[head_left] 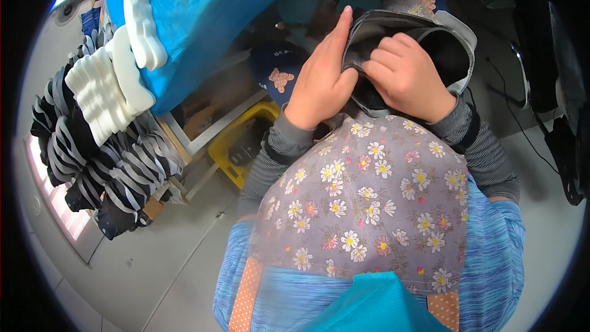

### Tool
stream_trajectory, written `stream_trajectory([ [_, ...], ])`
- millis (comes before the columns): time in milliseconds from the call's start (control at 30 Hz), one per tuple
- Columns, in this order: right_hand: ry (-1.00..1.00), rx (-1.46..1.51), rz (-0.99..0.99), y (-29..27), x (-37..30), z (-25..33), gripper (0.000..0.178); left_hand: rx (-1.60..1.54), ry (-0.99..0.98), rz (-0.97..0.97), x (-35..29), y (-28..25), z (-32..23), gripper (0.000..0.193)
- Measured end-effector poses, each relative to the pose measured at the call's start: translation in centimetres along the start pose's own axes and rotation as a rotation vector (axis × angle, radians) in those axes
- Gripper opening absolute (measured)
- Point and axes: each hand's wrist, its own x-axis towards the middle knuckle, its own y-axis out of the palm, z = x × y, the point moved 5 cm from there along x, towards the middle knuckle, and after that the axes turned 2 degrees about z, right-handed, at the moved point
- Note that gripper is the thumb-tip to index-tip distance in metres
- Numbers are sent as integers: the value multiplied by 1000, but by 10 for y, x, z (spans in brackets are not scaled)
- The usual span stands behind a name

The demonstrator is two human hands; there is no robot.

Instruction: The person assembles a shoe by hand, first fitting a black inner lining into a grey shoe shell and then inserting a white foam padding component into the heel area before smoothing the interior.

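A hollow grey and black piece [470,55] with a pale padded rim and a dark inside is in front of my chest. I cannot make out its exact kind. My left hand [322,71] lies along its left edge, fingers stretched straight and thumb against the rim. Inside the opening, my right hand [402,74] is closed, fingers curled and pinching the dark edge near my left thumb. What lies under the right fingers is hidden. A grey flowered apron [369,203] covers my lap just below the piece.
A blue-covered table [190,31] at upper left bears white wavy foam pieces [101,92]. Beside it are stacks of black and grey curved pieces [123,178]. A yellow crate [224,157] stands under the table. At right hang a black cable [510,101] and dark equipment [562,147].
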Motion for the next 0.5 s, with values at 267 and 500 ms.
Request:
stream_trajectory([
  [267,103,-80,-127,-12,10,-2,10,63,77,37,2,1,-5,70],
  [500,132,-135,-112,-18,20,-15,19,142,15,28,1,-3,-3,56],
])
